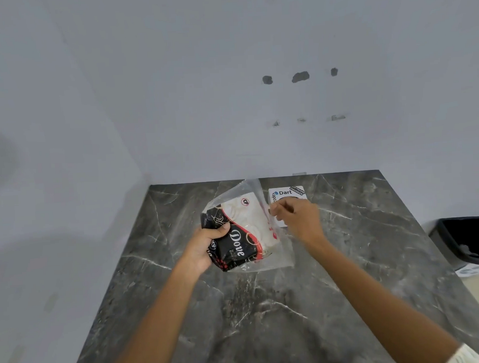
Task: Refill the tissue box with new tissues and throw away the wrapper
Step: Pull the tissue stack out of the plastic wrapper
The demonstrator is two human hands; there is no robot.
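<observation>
A tissue pack (245,231) in a clear plastic wrapper with black, red and white "Dove" print is held above the dark marble counter (267,304). My left hand (205,247) grips its black lower-left end. My right hand (297,217) pinches the clear wrapper's right edge near the top. White tissues show through the wrapper. Behind my right hand lies the white tissue box (286,195) with stickers, partly hidden by the hand and wrapper.
A black bin (469,241) with a dark liner stands on the floor past the counter's right edge. Grey walls close the back and left sides. White paper lies on the floor below the bin.
</observation>
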